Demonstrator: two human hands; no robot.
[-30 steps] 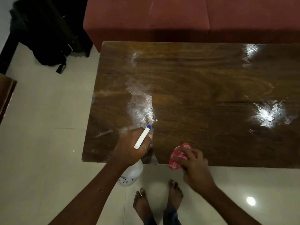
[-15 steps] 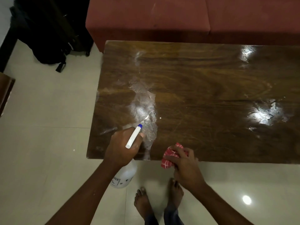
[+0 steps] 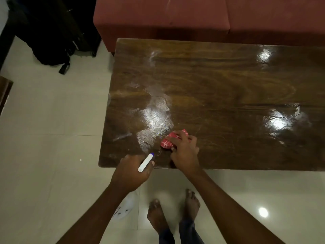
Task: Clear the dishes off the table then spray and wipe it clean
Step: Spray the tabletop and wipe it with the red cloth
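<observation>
1 cloth (image 3: 166,144) now farther onto table (image 3: 228,85)

My left hand (image 3: 131,170): fingers curled round the spray bottle (image 3: 146,162), knuckles up. My right hand (image 3: 184,152): palm down, fingers bent over the cloth (image 3: 166,143), arm stretched forward.

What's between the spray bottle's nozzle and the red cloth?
Head view: only bare, wet-streaked tabletop between the spray bottle nozzle and red cloth; nothing else.

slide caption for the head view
Right hand holds a red cloth on the wet table; left hand grips the spray bottle.
</observation>
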